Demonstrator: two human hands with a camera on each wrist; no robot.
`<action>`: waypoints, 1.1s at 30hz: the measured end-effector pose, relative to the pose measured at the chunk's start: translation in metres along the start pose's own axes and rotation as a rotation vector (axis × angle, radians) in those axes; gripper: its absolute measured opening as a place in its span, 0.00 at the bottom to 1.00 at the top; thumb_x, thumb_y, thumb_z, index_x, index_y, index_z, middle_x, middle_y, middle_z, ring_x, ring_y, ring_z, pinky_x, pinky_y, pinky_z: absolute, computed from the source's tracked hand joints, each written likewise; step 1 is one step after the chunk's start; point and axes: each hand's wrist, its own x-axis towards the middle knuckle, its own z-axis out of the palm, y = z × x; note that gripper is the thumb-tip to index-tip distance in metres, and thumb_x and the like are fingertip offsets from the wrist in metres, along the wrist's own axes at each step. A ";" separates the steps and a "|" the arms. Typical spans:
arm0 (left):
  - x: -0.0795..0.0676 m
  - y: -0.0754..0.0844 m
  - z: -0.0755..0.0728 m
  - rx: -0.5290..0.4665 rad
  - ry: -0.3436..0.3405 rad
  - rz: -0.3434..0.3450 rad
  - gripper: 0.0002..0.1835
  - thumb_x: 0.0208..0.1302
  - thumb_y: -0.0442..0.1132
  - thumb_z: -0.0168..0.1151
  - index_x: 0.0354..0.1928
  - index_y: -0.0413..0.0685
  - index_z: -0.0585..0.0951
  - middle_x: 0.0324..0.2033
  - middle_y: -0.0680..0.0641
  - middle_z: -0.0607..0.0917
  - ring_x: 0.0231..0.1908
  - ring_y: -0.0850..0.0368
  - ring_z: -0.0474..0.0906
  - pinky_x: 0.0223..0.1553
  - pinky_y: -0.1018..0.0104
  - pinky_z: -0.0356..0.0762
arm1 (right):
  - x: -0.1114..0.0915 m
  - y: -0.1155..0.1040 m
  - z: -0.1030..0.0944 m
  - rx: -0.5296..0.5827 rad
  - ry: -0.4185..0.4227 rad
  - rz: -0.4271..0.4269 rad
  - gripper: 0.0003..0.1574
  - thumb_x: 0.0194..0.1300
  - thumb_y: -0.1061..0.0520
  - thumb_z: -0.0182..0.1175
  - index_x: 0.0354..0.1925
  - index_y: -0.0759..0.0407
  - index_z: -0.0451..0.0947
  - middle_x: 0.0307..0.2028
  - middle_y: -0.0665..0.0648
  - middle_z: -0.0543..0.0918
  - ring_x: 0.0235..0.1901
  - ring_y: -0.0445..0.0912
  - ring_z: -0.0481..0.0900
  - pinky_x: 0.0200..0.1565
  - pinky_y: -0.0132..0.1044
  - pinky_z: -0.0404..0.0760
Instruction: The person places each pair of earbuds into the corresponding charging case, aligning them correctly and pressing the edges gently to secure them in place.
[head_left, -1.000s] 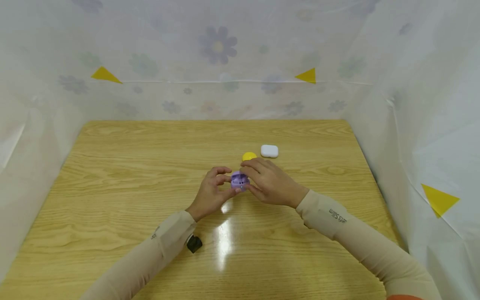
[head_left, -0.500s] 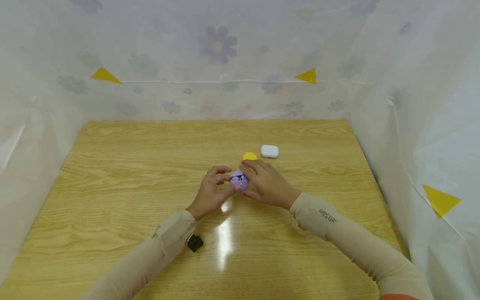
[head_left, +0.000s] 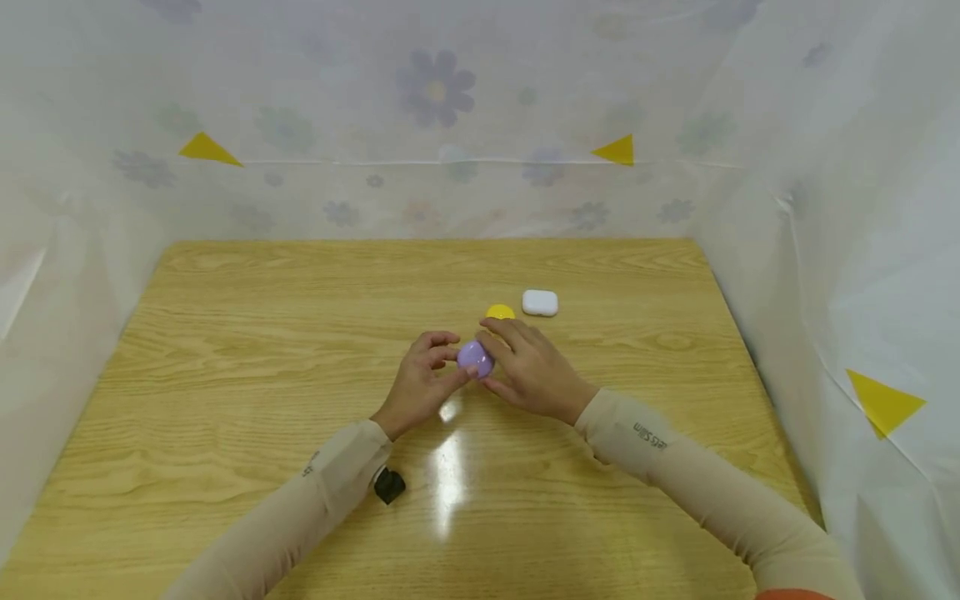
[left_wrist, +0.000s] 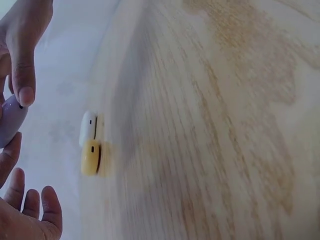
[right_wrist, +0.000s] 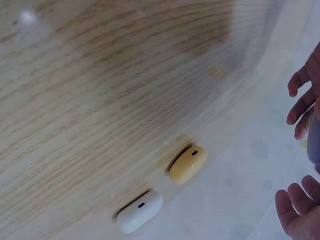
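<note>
A round purple earbud case (head_left: 476, 359), its lid down, is held between both hands over the table. My left hand (head_left: 423, 383) grips its left side, thumb at the front and a finger behind. On the other side my right hand (head_left: 540, 375) holds the case between thumb and fingers. The left wrist view shows part of the purple case (left_wrist: 12, 120) between the fingers, and the right wrist view only its edge (right_wrist: 314, 140). Just beyond the right fingers lies a yellow earbud case (head_left: 500, 312), partly hidden by them in the head view.
A white earbud case (head_left: 540, 302) lies right of the yellow one on the wooden table (head_left: 300, 317). At the left wrist is a small black object (head_left: 389, 486). Whitish floral sheeting (head_left: 435, 192) with yellow triangles hangs around the table's back and sides.
The purple case stood with its lid up and earbuds visible inside; the lid has come down and hides them. The right hand has shifted slightly left; the left hand has barely moved.
</note>
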 end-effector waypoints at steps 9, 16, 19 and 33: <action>-0.001 -0.002 -0.002 0.095 0.058 -0.003 0.22 0.59 0.44 0.67 0.52 0.38 0.78 0.56 0.37 0.72 0.57 0.41 0.70 0.51 0.47 0.75 | 0.015 0.009 0.014 0.027 0.008 0.013 0.30 0.55 0.47 0.68 0.49 0.65 0.76 0.55 0.66 0.76 0.53 0.58 0.76 0.58 0.50 0.75; -0.007 -0.010 -0.001 0.222 0.006 -0.052 0.34 0.59 0.48 0.66 0.64 0.41 0.68 0.59 0.37 0.69 0.60 0.40 0.67 0.59 0.45 0.70 | 0.033 0.038 0.049 0.015 -0.271 0.233 0.28 0.59 0.45 0.64 0.51 0.61 0.76 0.63 0.65 0.70 0.64 0.61 0.66 0.62 0.58 0.68; -0.010 -0.011 -0.001 0.219 -0.036 -0.081 0.34 0.60 0.49 0.65 0.65 0.43 0.68 0.61 0.38 0.68 0.61 0.41 0.66 0.60 0.45 0.69 | 0.038 0.047 0.061 0.011 -0.378 0.292 0.30 0.62 0.42 0.61 0.54 0.59 0.74 0.66 0.65 0.67 0.67 0.61 0.62 0.65 0.59 0.63; -0.011 -0.010 0.003 0.240 -0.061 -0.036 0.30 0.62 0.48 0.64 0.63 0.44 0.70 0.59 0.39 0.70 0.58 0.43 0.68 0.59 0.47 0.70 | 0.034 0.060 0.075 0.010 -0.454 0.375 0.34 0.65 0.40 0.55 0.62 0.57 0.69 0.67 0.65 0.65 0.68 0.63 0.60 0.65 0.60 0.62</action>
